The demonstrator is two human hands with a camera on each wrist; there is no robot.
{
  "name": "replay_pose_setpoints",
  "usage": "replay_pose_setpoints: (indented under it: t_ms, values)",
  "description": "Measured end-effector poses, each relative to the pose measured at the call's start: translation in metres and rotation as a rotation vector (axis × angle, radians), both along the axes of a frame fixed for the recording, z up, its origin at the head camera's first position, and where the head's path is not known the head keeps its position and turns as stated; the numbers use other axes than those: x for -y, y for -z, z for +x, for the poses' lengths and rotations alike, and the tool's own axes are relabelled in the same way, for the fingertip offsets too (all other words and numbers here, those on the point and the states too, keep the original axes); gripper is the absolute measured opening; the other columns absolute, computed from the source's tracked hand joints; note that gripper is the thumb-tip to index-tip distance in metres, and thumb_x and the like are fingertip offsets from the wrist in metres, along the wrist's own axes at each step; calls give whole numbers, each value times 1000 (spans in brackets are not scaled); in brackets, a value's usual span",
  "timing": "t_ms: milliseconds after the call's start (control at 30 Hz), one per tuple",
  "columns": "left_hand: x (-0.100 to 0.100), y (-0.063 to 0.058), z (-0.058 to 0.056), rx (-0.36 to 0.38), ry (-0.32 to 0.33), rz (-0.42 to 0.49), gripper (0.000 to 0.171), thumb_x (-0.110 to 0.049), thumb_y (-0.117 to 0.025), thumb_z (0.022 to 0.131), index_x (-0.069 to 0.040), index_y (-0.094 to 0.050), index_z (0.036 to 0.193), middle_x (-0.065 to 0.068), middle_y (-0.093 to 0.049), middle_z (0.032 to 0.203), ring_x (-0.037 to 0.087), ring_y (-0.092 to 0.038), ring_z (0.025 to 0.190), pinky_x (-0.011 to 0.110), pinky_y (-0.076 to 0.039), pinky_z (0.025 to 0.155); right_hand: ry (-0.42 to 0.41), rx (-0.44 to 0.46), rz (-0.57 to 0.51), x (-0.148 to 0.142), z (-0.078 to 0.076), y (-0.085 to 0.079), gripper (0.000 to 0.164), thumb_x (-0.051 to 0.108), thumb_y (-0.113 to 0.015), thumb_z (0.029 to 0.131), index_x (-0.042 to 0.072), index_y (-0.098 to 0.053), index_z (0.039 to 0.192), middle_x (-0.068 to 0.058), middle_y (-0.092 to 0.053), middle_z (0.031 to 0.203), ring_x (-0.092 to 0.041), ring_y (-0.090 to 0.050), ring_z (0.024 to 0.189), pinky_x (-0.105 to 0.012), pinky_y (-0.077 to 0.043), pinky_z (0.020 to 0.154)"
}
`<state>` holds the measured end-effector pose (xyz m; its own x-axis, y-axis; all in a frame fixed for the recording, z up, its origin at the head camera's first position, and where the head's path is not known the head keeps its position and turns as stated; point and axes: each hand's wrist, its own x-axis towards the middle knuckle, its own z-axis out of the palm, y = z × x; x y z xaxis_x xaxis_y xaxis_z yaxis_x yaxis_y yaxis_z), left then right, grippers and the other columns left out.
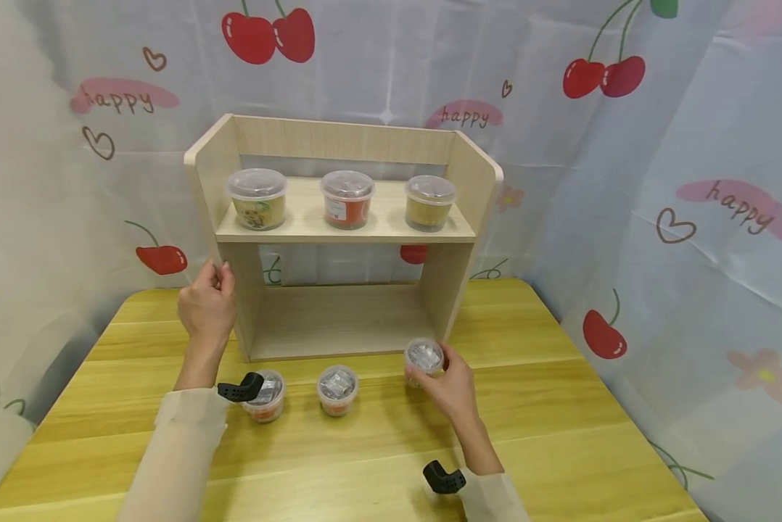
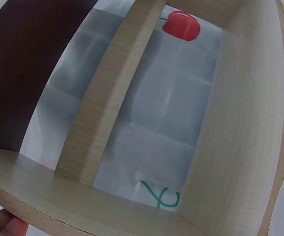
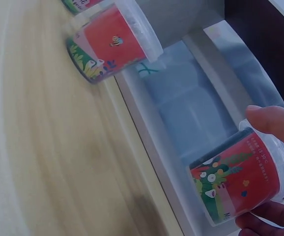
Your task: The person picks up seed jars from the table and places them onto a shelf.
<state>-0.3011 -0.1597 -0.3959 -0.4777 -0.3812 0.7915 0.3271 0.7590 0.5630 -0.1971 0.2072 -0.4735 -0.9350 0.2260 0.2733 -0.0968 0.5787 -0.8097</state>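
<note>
My left hand [image 1: 207,301] is at the left side panel of a pale wooden two-tier shelf [image 1: 344,238], fingers curled at its front edge. In the left wrist view, fingertips [image 2: 7,223] show just outside that panel. My right hand [image 1: 455,384] grips a small clear-lidded tub [image 1: 424,355] in front of the shelf's lower right corner. Up close, this tub [image 3: 238,177] has a red label with flowers and is tilted in the right wrist view, between thumb and fingers. Two similar tubs stand on the table, a middle one [image 1: 337,390] and a left one [image 1: 265,397] near my left wrist.
On the upper tier stand three lidded tubs: a yellowish one [image 1: 257,199] at left, a red one [image 1: 347,201] in the middle and another yellowish one [image 1: 429,203] at right. The yellow wood-grain table [image 1: 548,435] meets a cherry-print curtain [image 1: 626,275] behind and beside it.
</note>
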Motion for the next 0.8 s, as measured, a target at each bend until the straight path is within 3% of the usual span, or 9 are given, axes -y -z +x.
replay_pose_setpoints:
  t_ms: [133,267,600,800]
  values:
    - [1,0,-1,-7,-17,3,34,-15,-60,94,-3,-47,65,10,-43,51,1,-20,48,38,-21,46,5,14,-56,4,-6,-4,75,33,-85,76,-2,-53,134,-20,-64,117,-33,-62,105,-48,-51,87]
    - [0,-1,-1,-10,-23,4,32,-12,-60,93,-1,-47,66,12,-45,51,-6,-17,51,38,-22,46,-1,6,-113,9,-11,-8,75,31,-85,77,-3,-52,135,-22,-62,120,-35,-62,108,-48,-50,89]
    - [0,-1,1,9,10,-8,32,-20,-60,96,-3,-53,71,11,-50,54,-1,-22,49,37,-24,46,56,-46,-151,13,-21,-5,73,29,-87,75,-1,-53,133,-19,-63,116,-33,-61,106,-48,-49,90]
    - [2,2,-2,-2,4,-8,33,-20,-61,96,-3,-52,70,12,-48,53,-6,-18,49,37,-22,46,84,-96,-120,12,-31,0,70,26,-87,74,-2,-55,131,-20,-64,115,-33,-62,103,-48,-50,88]
